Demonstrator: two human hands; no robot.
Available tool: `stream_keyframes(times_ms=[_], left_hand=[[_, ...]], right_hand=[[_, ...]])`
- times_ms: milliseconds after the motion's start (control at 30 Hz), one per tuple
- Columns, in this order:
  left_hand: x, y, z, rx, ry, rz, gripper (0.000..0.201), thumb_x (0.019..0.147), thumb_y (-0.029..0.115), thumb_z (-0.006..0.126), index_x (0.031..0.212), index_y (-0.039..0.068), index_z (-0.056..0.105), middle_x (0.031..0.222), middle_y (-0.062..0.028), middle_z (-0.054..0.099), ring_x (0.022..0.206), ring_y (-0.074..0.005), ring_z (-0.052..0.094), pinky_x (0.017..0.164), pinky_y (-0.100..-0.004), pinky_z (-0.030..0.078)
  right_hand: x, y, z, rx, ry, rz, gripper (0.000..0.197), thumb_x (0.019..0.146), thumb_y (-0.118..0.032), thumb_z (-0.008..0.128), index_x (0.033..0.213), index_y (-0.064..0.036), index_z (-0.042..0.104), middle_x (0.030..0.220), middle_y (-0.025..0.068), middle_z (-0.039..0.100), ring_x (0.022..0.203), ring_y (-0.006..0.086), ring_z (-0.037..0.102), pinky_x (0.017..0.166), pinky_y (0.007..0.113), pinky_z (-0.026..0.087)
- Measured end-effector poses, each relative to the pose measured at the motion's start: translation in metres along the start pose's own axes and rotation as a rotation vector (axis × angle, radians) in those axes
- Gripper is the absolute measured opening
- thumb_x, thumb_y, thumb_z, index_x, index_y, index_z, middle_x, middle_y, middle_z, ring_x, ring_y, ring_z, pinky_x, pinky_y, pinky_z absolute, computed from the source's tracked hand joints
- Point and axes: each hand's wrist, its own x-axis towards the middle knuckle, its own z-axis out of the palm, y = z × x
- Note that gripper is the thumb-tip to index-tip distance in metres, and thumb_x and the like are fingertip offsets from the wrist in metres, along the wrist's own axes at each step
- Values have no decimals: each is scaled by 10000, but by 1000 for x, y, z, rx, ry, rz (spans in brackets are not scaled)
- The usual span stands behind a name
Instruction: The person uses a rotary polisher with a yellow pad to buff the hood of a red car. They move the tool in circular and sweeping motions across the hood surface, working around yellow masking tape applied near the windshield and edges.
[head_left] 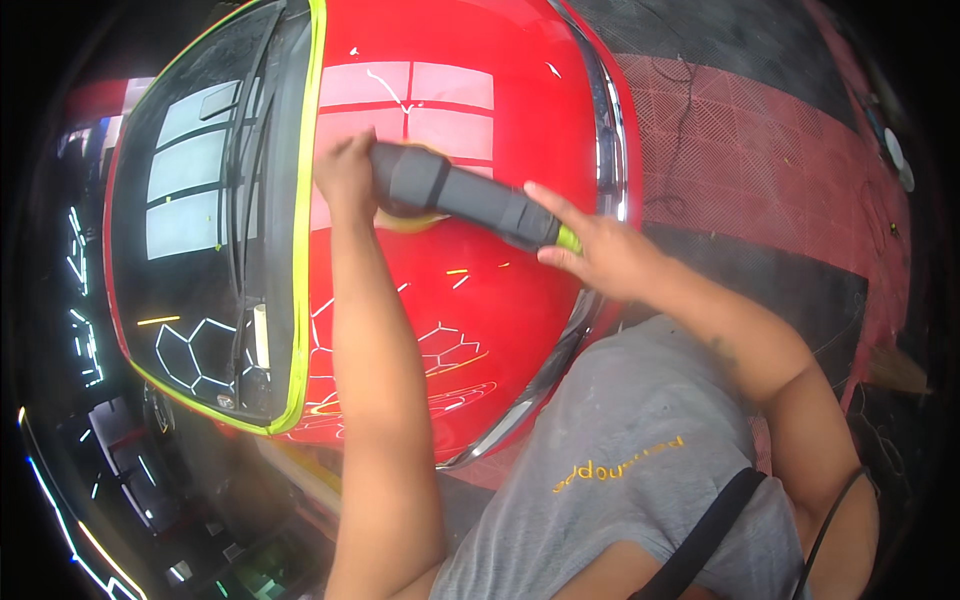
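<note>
A dark grey car polisher (470, 196) lies across the glossy red hood (470, 320) of a car. Part of a yellowish pad (412, 222) peeks out from under its round head. My left hand (346, 178) is closed at the head end, over the side nearest the windshield. At the other end, by a bright green section, my right hand (608, 255) grips the body, with finger and thumb on either side. The pad's underside and its contact with the paint are hidden.
Yellow-green tape (306, 190) edges the dark windshield (190, 270), where wipers (240, 170) rest. Chrome trim (606, 130) runs along the hood's front edge. A thin cable (686, 120) lies on the red and black tiled floor (750, 170).
</note>
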Motion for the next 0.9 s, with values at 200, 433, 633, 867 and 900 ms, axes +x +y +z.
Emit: stream_keyframes(times_ms=[200,433,633,867,900], left_hand=[[19,9,27,-18,-39,10,307,902,153,869,1093,-77,801,957,-137,780,846,-193,710,780,-348,575],[-88,-33,-41,32,64,32,336,926,201,856,1063,-95,776,1023,-152,775,905,-210,688,836,-375,557],[-191,-87,-135,-89,231,8,214,970,150,841,1013,-44,760,958,-94,742,854,-172,672,796,-338,554],[-246,-105,-177,-294,363,-20,117,996,81,802,953,5,723,947,-81,734,841,-150,681,761,-303,570],[-246,-102,-166,-288,373,-8,123,998,67,796,926,12,712,948,-78,736,841,-144,680,765,-302,573]], right_hand=[[11,9,-15,31,-2,71,820,1099,-456,627,1744,-363,130,1204,271,737,1026,398,789,940,523,647],[-45,8,30,21,-172,57,883,1059,-412,701,1750,-368,153,1265,279,731,1135,411,761,992,532,606],[-89,11,111,-136,-162,-211,836,1038,-578,645,1733,-418,210,882,181,720,779,355,778,728,478,642],[-86,-3,124,-226,-291,-276,789,1065,-557,629,1735,-422,234,988,174,721,852,332,771,741,474,618],[-87,6,124,-219,-266,-275,816,1055,-590,625,1738,-431,209,977,185,721,841,341,775,731,485,626]])
